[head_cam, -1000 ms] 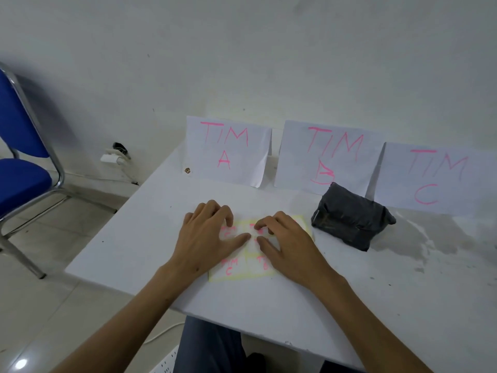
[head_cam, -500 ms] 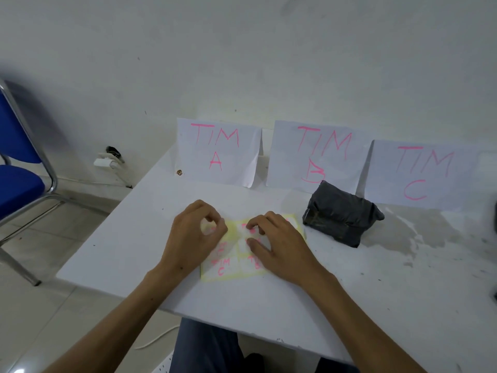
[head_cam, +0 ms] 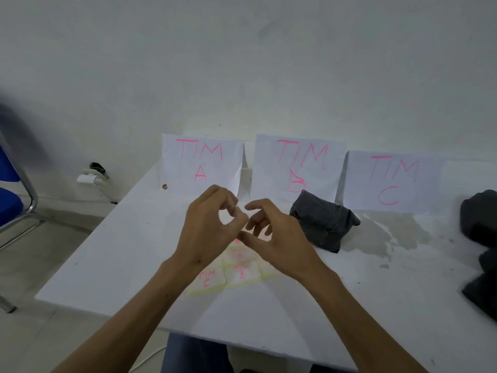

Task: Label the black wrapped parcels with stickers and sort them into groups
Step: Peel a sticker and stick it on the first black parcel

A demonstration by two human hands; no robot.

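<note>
A yellow-edged sticker sheet with pink "TIM" labels lies on the white table. My left hand is raised above it, thumb and fingertips pinched on a small white sticker. My right hand hovers beside it with fingers spread, its thumb close to the left thumb. One black wrapped parcel rests in front of the "TIM B" sign. More black parcels sit at the right edge, partly cut off.
Paper signs "TIM A" and "TIM C" lean on the wall beside the B sign. A small brown object lies near the A sign. A blue chair stands at the left, beside a wall plug.
Both hands have lifted off the sticker sheet. The left hand now pinches a sticker above it. The view has shifted, bringing more parcels in at the right edge.
</note>
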